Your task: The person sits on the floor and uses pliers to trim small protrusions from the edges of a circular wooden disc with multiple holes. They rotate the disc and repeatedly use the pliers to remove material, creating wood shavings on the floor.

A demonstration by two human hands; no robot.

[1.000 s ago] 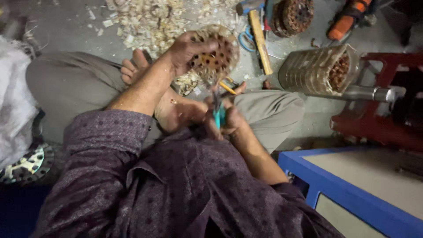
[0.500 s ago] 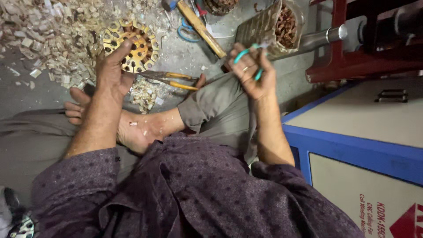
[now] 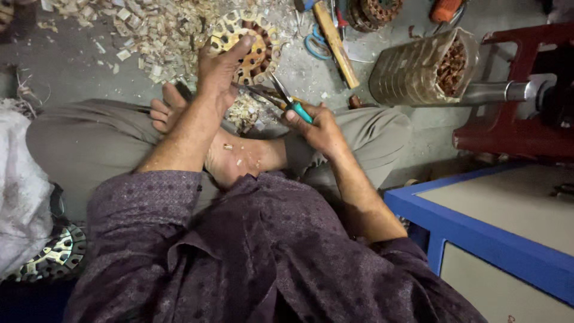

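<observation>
Left hand [image 3: 218,69] fingers clasped on round slotted metal stator core [image 3: 248,42], right hand [image 3: 320,128] gripping teal-handled pliers [image 3: 287,98], pale paper shreds [image 3: 155,30] on concrete floor [image 3: 78,78]

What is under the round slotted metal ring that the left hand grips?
Under the round slotted metal ring lies grey floor strewn with pale paper scraps. The left hand covers its near edge, hiding what lies below there.
</observation>
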